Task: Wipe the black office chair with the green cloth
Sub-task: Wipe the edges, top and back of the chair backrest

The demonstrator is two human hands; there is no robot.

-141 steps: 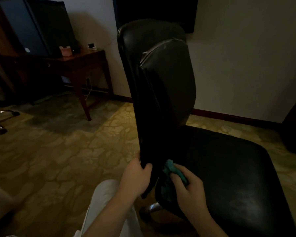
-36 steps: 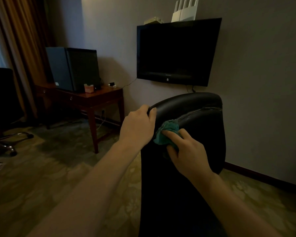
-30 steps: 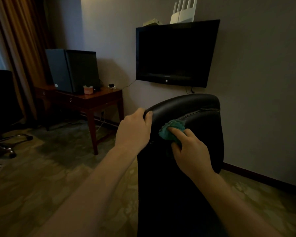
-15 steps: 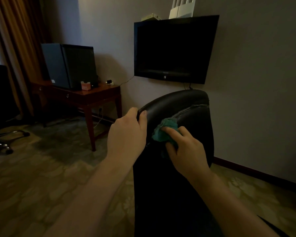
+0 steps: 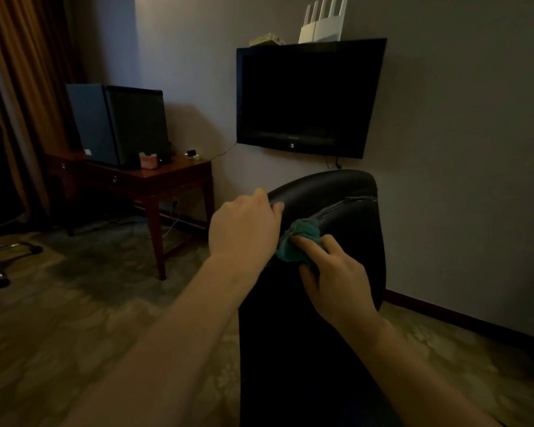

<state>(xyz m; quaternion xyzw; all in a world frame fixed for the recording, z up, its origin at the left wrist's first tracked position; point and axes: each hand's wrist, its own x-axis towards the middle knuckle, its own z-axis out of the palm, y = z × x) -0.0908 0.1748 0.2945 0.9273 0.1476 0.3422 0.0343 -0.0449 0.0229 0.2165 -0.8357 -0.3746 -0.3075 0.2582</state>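
Your left hand (image 5: 244, 224) gripped the top edge of the black leather office chair's backrest (image 5: 336, 192); your right hand (image 5: 336, 278) clutched the bunched, soft green cloth (image 5: 296, 238) against it. Limp cloth probably needed wadding; slick leather likely demanded bracing.

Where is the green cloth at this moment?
In the head view, the green cloth is bunched under the right hand, against the upper back of the black office chair, beside the left hand gripping its top edge.
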